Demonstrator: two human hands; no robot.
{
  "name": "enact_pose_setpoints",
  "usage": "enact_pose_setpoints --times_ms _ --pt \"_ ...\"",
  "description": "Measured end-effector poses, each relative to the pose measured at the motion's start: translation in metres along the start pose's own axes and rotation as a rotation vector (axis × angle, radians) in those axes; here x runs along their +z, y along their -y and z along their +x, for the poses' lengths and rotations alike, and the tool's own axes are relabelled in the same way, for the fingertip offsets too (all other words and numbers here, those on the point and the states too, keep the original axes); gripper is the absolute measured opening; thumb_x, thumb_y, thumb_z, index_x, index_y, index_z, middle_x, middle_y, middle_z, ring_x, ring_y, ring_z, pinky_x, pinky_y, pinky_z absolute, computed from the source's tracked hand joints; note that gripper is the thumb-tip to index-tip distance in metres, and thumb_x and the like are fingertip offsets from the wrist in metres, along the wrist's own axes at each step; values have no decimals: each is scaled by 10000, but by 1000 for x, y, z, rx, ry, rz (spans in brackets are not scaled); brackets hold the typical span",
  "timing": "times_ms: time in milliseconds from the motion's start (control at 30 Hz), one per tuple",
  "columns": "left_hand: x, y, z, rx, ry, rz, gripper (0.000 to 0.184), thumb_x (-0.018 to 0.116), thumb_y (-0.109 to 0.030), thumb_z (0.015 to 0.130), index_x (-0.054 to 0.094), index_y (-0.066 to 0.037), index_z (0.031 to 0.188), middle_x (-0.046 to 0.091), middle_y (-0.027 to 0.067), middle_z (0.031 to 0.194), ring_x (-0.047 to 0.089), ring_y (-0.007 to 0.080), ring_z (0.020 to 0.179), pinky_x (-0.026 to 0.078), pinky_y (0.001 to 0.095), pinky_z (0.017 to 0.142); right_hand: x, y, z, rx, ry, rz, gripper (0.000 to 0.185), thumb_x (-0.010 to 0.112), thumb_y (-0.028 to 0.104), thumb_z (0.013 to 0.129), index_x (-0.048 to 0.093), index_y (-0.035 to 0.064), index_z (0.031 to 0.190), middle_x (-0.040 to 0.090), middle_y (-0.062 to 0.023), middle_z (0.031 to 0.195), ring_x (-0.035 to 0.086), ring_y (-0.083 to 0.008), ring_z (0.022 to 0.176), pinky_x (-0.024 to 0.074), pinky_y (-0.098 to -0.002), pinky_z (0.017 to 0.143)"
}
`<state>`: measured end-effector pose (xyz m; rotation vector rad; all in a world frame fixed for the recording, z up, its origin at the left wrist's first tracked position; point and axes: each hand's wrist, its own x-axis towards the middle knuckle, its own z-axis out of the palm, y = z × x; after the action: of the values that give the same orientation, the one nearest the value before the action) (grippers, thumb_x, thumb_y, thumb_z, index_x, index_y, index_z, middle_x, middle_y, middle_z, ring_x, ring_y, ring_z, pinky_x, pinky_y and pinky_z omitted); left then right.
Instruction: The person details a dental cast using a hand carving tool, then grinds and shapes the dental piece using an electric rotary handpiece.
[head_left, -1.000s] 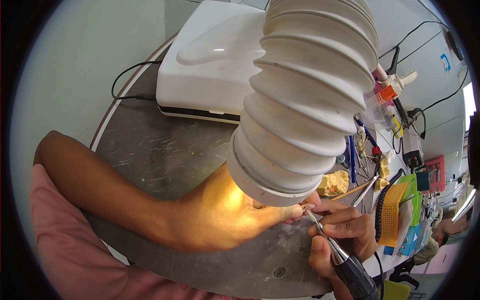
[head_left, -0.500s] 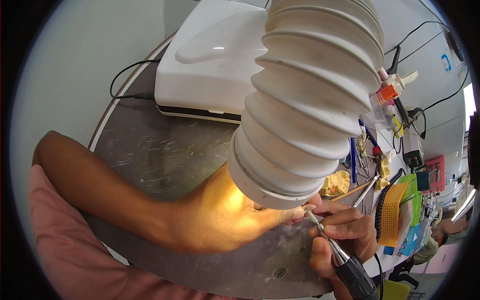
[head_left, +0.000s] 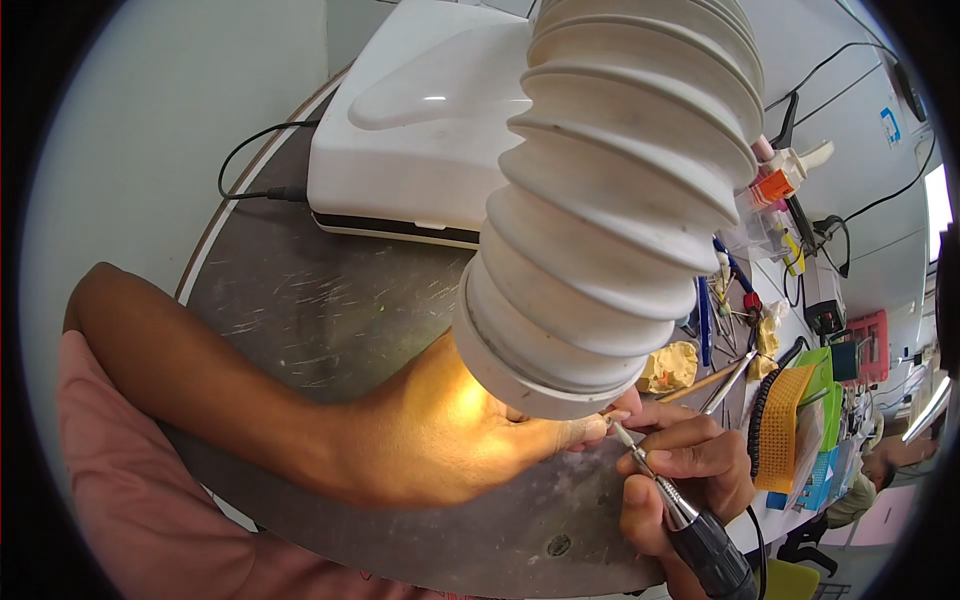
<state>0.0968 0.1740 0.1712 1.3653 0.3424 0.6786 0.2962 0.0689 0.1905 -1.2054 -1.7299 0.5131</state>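
Lit by a warm glow, my left hand (head_left: 440,440) is closed with its fingertips pinched together under the hose's mouth. Whatever lies in that pinch is too small and covered to make out. My right hand (head_left: 705,450) grips a rotary handpiece (head_left: 685,515) like a pen, its dark rear end toward the lower right. The handpiece's pale bit (head_left: 622,434) points up-left, right at the left fingertips; whether it touches them I cannot tell. A wide white corrugated hose (head_left: 620,200) hangs above and hides part of the left fingers.
A white machine (head_left: 420,150) with a black cable stands at the back left. Right of the hose lie a yellowish plaster model (head_left: 668,368), several thin tools and a yellow basket (head_left: 780,425). Another person (head_left: 855,500) sits at the far right. The grey tabletop (head_left: 300,290) is scratched.
Almost nothing differs. The view has shifted very slightly, and both hands and the handpiece keep their places.
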Motion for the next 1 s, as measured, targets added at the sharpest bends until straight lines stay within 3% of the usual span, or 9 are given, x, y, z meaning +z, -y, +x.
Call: enact_pose_setpoints --times_ms 133,200,300,433,733,800,933,1000 --pt "0 -1 -1 5 14 32 186 665 -46 969 667 32 1138 701 97 1054 677 134 940 564 275 853 -3 -1 2 -26 22 -46 311 741 153 876 479 41 999 629 -146 797 707 -304 865 570 -453 891" --pt "5 -4 -2 -119 -52 -167 209 676 -42 962 651 35 1154 700 94 1036 680 125 942 559 265 852 -9 1 7 -61 153 -61 305 735 148 878 483 47 1017 621 -143 812 706 -307 873 568 -455 903" --pt "2 1 -1 -82 -25 -124 213 689 -39 952 634 33 1144 692 88 1032 682 122 956 561 256 850 -4 2 0 -47 55 -59 300 731 141 884 487 51 1034 612 -138 823 702 -311 907 566 -458 908" --pt "-1 -1 0 -129 20 -125 195 701 -42 944 627 23 1112 689 71 1010 683 121 962 566 250 849 -2 3 3 -78 63 -71 296 724 127 892 487 48 1050 609 -136 844 696 -316 947 568 -455 898" --pt "1 2 -1 -31 4 -119 179 703 -40 941 624 16 1092 690 59 989 682 111 960 567 242 846 -8 3 2 -132 142 -135 308 713 99 900 472 33 1079 600 -148 877 698 -328 997 593 -375 838" --pt "5 2 -1 -85 -44 -319 174 705 -35 939 625 14 1085 696 58 975 681 102 955 566 238 838 -7 2 2 -128 134 -124 319 721 104 897 469 29 1078 602 -149 874 699 -324 994 592 -363 820" --pt "4 -2 -2 -106 -65 -312 199 699 -26 941 624 26 1117 700 83 1010 685 118 958 574 246 836 -6 1 1 -149 143 -128 326 727 112 895 472 28 1079 600 -149 870 699 -328 998 594 -363 808" --pt "-1 -1 -2 -160 -14 -316 238 693 -24 946 616 45 1160 704 106 1023 690 143 957 584 266 832 0 0 -2 -157 42 -151 315 705 146 917 455 33 1071 595 -150 874 697 -328 981 581 -393 827"
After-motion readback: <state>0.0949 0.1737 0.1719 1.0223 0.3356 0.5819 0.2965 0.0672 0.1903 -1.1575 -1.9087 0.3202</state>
